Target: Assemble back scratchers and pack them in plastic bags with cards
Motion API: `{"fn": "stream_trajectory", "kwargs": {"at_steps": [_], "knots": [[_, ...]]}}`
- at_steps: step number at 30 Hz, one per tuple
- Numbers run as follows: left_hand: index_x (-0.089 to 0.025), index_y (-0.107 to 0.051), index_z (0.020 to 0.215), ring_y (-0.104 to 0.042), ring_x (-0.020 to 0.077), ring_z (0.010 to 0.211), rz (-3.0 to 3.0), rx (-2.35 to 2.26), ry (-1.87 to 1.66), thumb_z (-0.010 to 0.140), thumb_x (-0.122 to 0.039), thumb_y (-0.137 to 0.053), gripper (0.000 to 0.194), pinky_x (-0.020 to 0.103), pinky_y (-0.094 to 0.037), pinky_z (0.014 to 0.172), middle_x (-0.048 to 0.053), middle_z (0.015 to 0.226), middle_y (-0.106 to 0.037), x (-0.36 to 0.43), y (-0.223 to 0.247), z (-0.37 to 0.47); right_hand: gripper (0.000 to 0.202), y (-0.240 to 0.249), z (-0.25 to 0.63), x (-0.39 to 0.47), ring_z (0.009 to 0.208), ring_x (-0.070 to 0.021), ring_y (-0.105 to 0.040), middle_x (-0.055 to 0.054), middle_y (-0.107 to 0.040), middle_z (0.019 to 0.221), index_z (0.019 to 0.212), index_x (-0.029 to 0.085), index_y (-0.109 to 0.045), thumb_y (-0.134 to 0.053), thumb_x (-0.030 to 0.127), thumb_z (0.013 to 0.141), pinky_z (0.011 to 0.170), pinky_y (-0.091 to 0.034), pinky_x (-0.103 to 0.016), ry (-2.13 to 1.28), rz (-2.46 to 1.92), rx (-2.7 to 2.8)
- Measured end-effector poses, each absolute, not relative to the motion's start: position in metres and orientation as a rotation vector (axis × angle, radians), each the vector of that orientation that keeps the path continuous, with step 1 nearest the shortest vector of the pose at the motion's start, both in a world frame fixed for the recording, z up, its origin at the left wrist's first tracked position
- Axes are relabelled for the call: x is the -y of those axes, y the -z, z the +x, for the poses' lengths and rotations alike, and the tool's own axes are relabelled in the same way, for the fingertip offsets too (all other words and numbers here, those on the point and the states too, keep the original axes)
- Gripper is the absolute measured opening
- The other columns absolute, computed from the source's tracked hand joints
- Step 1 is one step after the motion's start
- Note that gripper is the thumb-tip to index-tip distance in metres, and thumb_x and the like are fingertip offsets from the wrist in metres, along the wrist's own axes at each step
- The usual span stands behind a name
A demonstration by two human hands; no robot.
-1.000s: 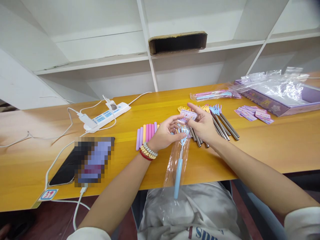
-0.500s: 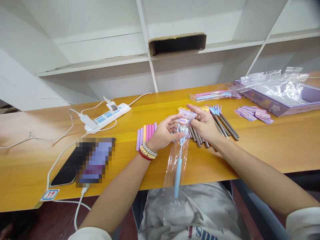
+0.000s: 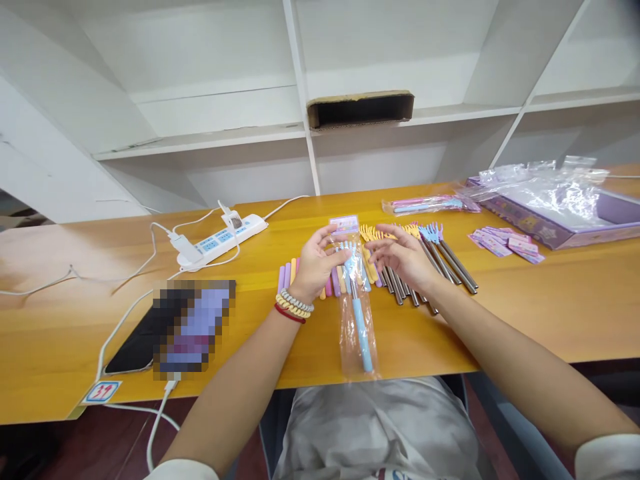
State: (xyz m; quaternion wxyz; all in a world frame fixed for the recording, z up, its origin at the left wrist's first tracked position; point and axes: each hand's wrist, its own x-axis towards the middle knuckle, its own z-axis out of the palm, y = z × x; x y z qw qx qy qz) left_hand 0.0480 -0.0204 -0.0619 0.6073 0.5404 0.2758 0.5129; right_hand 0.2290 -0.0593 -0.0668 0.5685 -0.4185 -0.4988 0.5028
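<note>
One head-worn view (from close above) faces forward and down over the table [image 3: 525,307].

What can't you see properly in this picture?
All in the head view:
- Writing on the card by the left hand: too small to read.
- Some coloured sticks: partly hidden behind the left hand.
- Phone screen: blurred by big square blocks.
- Shirt: its letters are cut off by the bottom edge.
- Purple box: its far end is cut off by the right edge.

Forearms [image 3: 237,383] angled inward, left hand [image 3: 318,264] pinched, right hand [image 3: 406,259] loosely spread
</note>
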Motion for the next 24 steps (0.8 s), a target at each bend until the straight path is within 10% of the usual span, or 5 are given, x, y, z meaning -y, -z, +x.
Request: {"fn": "stream_trajectory", "kwargs": {"at_steps": [8, 14, 24], "knots": [[-0.017, -0.053, 0.102, -0.063, 0.0128, 0.081, 0.872, -0.821, -1.741, 0.060, -0.012, -0.074, 0.047, 0.025, -0.052, 0.071, 0.006, 0.102, -0.060, 0.000, 0.058, 0.039, 0.035, 0.065, 0.223, 0.076, 0.037, -0.0039, -0.043, 0.002, -0.061, 0.068, 0.106, 0.019, -0.052, -0.063, 0.038, 0.078, 0.032, -0.032, -0.016, -1.656, -1.076, 1.743], [-0.022, -0.041, 0.112, -0.062, 0.0109, 0.078, 0.718, -0.862, -1.950, 0.060, -0.006, -0.072, 0.063, 0.026, -0.053, 0.069, 0.003, 0.101, -0.056, -0.017, 0.055, 0.026, 0.025, 0.070, 0.229, 0.070, 0.044, -0.0070, -0.056, -0.002, -0.064, 0.074, 0.087, 0.014, -0.055, -0.066, 0.033, 0.075, 0.033, -0.036, -0.015, -1.758, -0.929, 1.773], [-0.012, -0.056, 0.082, -0.063, 0.0131, 0.072, 0.916, -0.542, -1.119, 0.068, -0.022, -0.072, 0.024, 0.027, -0.051, 0.071, 0.002, 0.075, -0.063, 0.016, 0.060, 0.049, 0.023, 0.070, 0.221, 0.071, 0.040, -0.0083, -0.055, 0.000, -0.060, 0.058, 0.081, 0.011, -0.057, -0.063, 0.034, 0.079, 0.032, -0.035, -0.015, -1.645, -0.813, 1.643]]}}
